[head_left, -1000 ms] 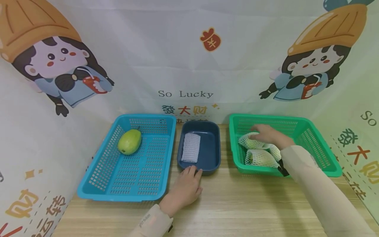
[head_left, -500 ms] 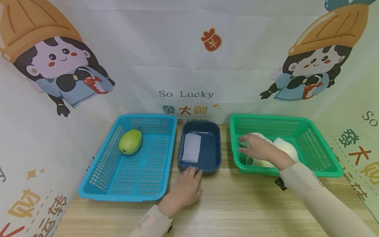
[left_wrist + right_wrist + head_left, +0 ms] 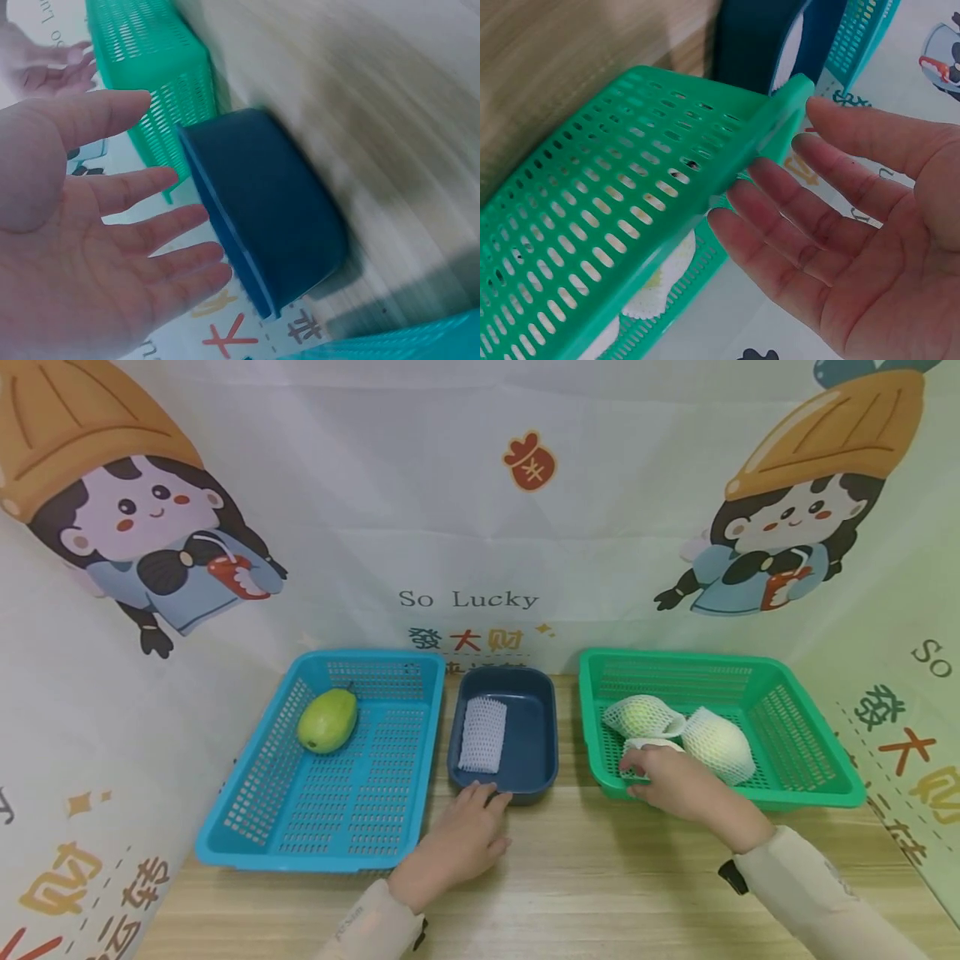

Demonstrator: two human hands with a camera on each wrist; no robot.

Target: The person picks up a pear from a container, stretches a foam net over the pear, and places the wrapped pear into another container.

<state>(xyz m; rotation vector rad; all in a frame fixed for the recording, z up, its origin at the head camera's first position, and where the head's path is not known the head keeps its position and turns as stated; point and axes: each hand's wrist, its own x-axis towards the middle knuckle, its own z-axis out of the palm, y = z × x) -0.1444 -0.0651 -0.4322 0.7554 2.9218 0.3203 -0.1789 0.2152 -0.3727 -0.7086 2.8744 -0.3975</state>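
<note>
My left hand (image 3: 456, 843) has its fingers extended, fingertips right at the near rim of a small dark blue box (image 3: 534, 735). Inside that box lies a white foam net sleeve (image 3: 482, 735). Over the near left edge of the green basket (image 3: 810, 797) is my right hand (image 3: 682, 785), fingers loosely bent and holding nothing in the right wrist view. Three pale fruits in white foam nets sit in this basket: a far left one (image 3: 639, 717), a right one (image 3: 717, 746), and a near one (image 3: 651, 744) partly hidden by my right hand.
A blue basket (image 3: 390, 777) on the left holds a smooth green oval fruit (image 3: 327, 720) with a short stem. All containers stand on a wood-grain table (image 3: 570, 877). A printed white cloth (image 3: 480, 510) rises behind and along both sides.
My right hand has drawn back from over the netted fruits toward the basket's near edge, leaving the far left and right ones in full view. The left hand stays in place.
</note>
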